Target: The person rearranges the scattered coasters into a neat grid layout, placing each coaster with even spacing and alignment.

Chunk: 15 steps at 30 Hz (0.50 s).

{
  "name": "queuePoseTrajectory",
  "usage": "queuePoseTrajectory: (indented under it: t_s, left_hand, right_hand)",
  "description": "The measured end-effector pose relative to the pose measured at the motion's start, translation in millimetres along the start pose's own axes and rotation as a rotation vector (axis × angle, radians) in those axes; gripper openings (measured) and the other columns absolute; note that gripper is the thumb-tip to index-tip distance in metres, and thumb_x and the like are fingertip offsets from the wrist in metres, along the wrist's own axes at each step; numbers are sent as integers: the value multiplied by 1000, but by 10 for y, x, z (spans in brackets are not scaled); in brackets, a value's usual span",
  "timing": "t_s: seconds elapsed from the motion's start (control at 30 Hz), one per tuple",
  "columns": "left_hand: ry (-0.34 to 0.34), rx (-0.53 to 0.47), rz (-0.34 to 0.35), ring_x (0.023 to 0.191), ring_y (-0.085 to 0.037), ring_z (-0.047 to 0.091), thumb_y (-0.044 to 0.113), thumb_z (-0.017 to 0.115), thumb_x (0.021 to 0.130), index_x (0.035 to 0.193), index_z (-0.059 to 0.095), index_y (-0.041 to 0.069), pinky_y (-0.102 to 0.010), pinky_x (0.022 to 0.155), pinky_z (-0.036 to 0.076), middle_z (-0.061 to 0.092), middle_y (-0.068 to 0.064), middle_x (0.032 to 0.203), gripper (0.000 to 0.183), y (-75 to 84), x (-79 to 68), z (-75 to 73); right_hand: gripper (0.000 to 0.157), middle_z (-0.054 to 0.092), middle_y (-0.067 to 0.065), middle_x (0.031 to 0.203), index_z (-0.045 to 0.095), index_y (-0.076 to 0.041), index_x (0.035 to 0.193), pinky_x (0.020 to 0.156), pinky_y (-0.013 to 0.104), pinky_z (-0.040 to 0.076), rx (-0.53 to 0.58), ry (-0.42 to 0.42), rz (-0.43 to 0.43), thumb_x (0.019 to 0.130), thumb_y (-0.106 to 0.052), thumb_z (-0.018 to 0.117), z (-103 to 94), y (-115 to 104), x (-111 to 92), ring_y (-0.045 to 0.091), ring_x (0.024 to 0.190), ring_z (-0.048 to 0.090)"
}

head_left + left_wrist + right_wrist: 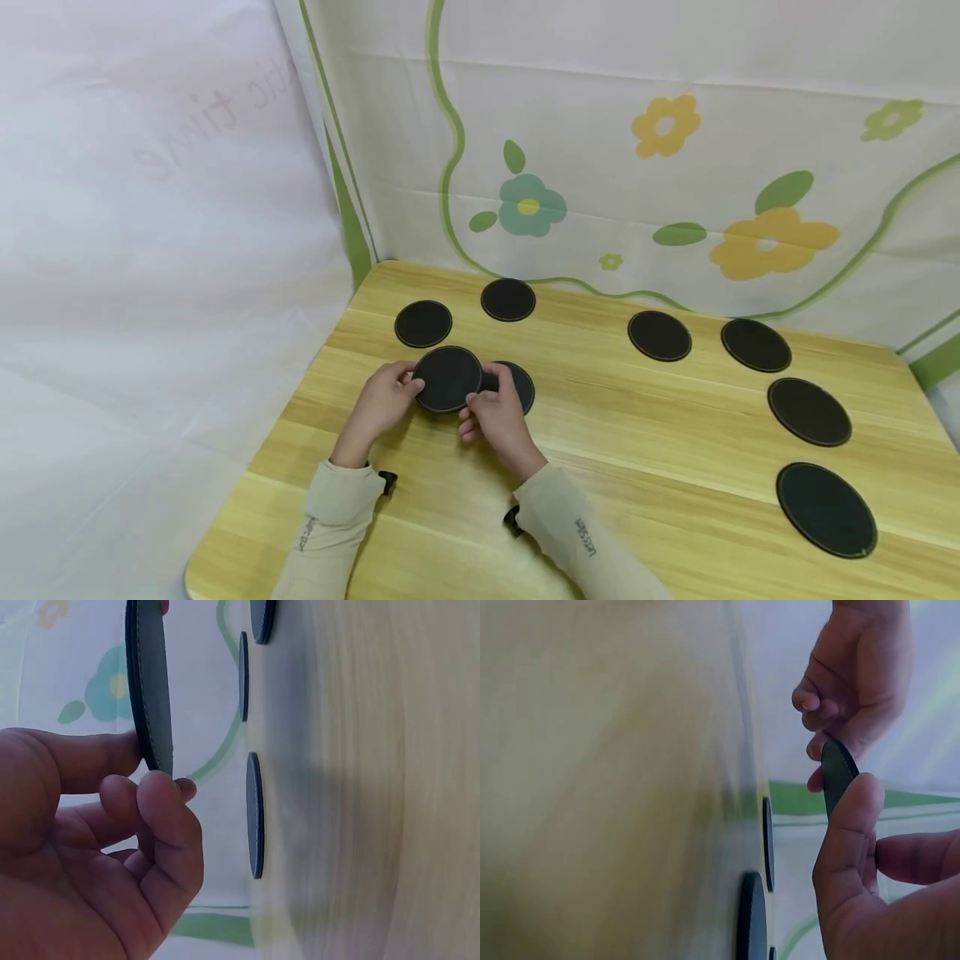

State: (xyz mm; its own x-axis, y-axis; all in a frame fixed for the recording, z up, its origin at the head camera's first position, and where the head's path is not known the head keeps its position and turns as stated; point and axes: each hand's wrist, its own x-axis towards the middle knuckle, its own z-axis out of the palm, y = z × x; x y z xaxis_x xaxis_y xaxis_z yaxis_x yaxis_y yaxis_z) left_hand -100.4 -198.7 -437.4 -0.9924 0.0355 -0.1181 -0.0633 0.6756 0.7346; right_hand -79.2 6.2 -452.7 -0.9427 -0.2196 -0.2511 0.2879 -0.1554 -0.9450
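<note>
A round black coaster (447, 379) with a stitched rim is held above the table between both hands. My left hand (381, 405) pinches its left edge between thumb and fingers. At its right edge, my right hand (501, 421) grips it with thumb and fingers. From the left wrist the coaster (150, 690) appears nearly edge-on, raised off the wood. The right wrist view shows the coaster (838, 776) tilted between the two hands. Just behind the right hand lies another black coaster (519, 385), partly hidden by the fingers and the held one.
Two coasters lie flat toward the back left, one (423, 323) nearer the held one and one (507, 299) by the back edge. Several more, such as a coaster (827, 510), curve along the right side of the wooden table (637, 442). A flower-printed curtain (585, 108) hangs behind.
</note>
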Motion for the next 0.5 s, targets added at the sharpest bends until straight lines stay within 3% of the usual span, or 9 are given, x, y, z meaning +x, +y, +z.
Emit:
queuePoseTrajectory:
  t_s: [0.13, 0.33, 0.5]
  left_hand:
    - [-10, -50, 29, 89, -26, 53, 15, 62, 102, 135, 61, -3, -40, 78, 42, 57, -10, 99, 39, 39, 0, 37]
    - [-21, -109, 70, 78, -22, 52, 16, 62, 102, 142, 56, -1, -36, 67, 42, 57, -7, 89, 44, 134, 14, 121]
    - [-18, -114, 87, 75, -20, 53, 17, 63, 102, 143, 55, 0, -35, 68, 42, 59, -6, 88, 46, 226, 31, 182]
  right_hand:
    - [51, 64, 23, 79, 32, -12, 146, 52, 33, 56, -11, 14, -21, 101, 1, 53, -94, -42, 0, 20, 53, 62]
    - [52, 62, 33, 83, 35, -11, 145, 50, 33, 56, -17, 36, -53, 98, 4, 53, -245, -98, -4, 19, 51, 62]
    - [53, 64, 27, 79, 35, -11, 145, 51, 34, 57, -19, 48, -58, 98, 5, 53, -355, -130, -26, 20, 51, 62]
